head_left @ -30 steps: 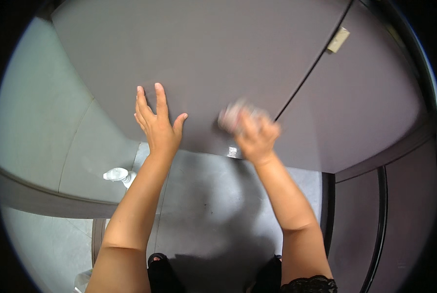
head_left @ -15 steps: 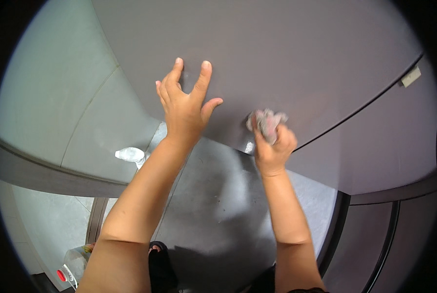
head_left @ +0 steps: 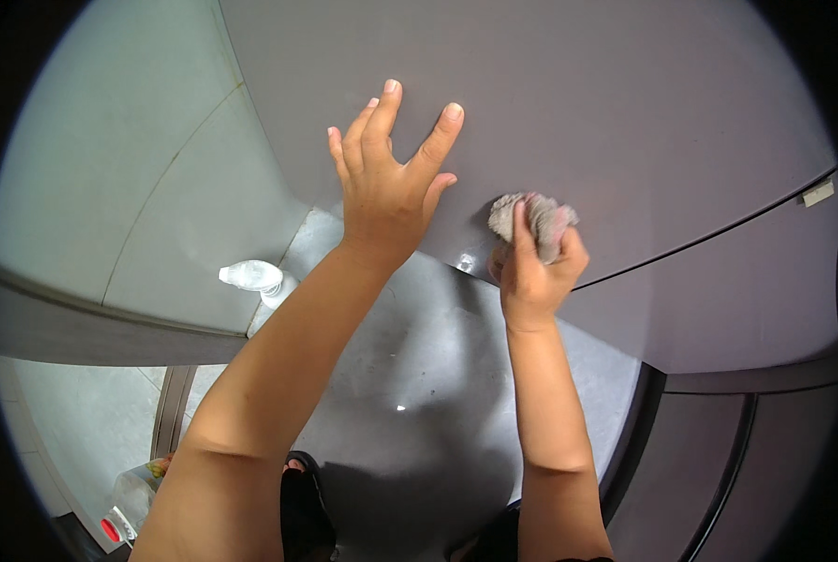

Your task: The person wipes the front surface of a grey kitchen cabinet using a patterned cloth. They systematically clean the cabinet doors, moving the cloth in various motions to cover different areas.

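Note:
My left hand lies flat with fingers spread against a smooth dark grey panel, near its lower edge. My right hand grips a crumpled grey cloth and presses it against the same panel, just right of the left hand. Both forearms come up from the lower edge of the picture.
A white spray bottle stands on the grey floor to the left, by a pale wall. A clear plastic bottle with a red cap lies at lower left. A dark seam crosses the panel at right. My dark shoes show below.
The view has shifted right and down along the panel. My right hand has moved the cloth closer to the left hand, which stays flat on the surface.

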The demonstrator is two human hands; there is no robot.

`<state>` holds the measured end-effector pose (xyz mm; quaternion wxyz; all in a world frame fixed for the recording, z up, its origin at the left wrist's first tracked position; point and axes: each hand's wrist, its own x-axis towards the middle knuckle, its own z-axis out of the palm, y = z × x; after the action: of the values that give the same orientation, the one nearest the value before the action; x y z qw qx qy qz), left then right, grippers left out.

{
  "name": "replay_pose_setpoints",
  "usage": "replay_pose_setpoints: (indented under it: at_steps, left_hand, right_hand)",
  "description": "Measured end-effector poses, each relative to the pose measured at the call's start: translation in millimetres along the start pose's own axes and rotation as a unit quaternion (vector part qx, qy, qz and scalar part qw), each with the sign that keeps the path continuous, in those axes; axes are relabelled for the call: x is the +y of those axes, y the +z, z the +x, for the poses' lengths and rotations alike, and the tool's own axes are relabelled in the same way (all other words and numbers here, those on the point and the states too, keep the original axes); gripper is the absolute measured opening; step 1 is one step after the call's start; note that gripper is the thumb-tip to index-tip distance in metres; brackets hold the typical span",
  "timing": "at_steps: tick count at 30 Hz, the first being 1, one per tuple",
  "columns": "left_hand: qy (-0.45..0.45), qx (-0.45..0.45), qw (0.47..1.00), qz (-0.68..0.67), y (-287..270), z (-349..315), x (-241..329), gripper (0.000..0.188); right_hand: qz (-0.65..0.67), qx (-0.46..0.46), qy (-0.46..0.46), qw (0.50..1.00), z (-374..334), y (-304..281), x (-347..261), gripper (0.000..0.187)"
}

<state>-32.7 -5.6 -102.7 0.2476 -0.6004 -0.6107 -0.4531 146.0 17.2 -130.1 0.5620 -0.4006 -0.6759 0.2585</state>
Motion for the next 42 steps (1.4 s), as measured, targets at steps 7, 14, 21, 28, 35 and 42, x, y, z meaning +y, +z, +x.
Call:
replay_pose_setpoints:
  at_steps: [7, 14, 21, 28, 35, 42]
  left_hand:
    - [0.0, -0.042, 0.999, 0.008, -5, 1, 10, 0.078]
    - [-0.383, -0.251, 0.796, -0.397, -8, -64, 46, 0.064]
    - [-0.486, -0.358, 0.506, -0.616, -23, -50, 93, 0.052]
    - [-0.599, -0.184, 0.246, -0.74, -28, -60, 128, 0.045]
    - [-0.54, 0.025, 0.446, -0.713, -18, -52, 119, 0.036]
    - [-0.047, 0.059, 0.991, -0.11, 65, -44, 123, 0.026]
  right_hand:
    - [-0.435, -0.172, -0.321, 0.823, -65, -24, 101, 0.032]
    - [-0.06, -0.066, 0.014, 0.996, -48, -43, 10, 0.043]
    - [0.167, -0.213, 0.16, 0.949, -24, -89, -14, 0.051]
    - [0.06, -0.219, 0.294, 0.928, -10, -139, -39, 0.054]
    - [-0.124, -0.132, 0.173, 0.968, -36, -208, -49, 0.049]
    - [-0.366, 0.035, -0.218, 0.904, -7, -226, -11, 0.041]
